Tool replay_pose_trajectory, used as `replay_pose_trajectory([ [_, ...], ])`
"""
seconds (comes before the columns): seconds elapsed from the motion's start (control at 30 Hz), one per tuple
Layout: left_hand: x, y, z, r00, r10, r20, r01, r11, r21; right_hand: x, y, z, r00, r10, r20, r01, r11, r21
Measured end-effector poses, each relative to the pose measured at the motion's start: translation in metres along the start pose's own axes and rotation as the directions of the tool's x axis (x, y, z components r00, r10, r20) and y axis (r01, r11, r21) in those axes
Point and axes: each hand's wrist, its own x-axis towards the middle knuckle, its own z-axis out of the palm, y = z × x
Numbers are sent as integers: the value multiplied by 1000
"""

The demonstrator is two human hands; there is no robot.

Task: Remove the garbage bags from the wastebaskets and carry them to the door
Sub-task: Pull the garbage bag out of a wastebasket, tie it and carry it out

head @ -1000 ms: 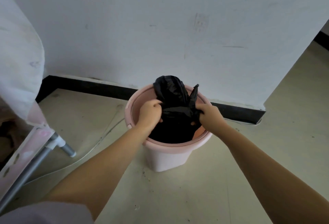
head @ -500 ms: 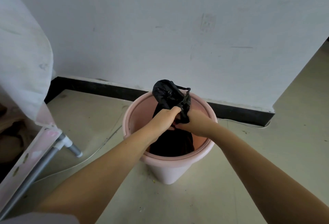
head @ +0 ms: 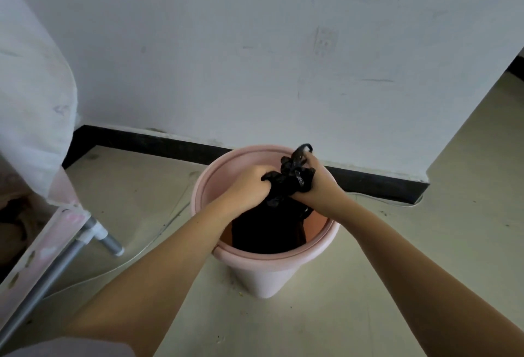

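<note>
Knotting the neck of the black garbage bag [head: 273, 223], body seated inside the pink wastebasket [head: 263, 271] on the floor by the wall. Left hand [head: 246, 186] and right hand [head: 317, 183] each gripping gathered plastic above the rim. Best done by pulling both ends taut and level before lifting, avoiding a tear.

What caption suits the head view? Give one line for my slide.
Both hands, left hand and right hand, grip the gathered neck of a black garbage bag inside a pink wastebasket.
</note>
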Motion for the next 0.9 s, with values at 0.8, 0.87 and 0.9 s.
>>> replay_pose_trajectory([
  [0.8,-40,-58,-38,549,-817,-176,357,420,-834,-10,-104,-67,801,82,-593,339,754,562],
  [0.87,-34,-58,-35,496,-826,-267,251,431,-867,-21,-109,-85,757,71,-650,417,714,563],
  [0.9,-31,-57,-33,471,-830,-298,178,421,-890,-25,-110,-92,738,79,-670,444,691,571],
])
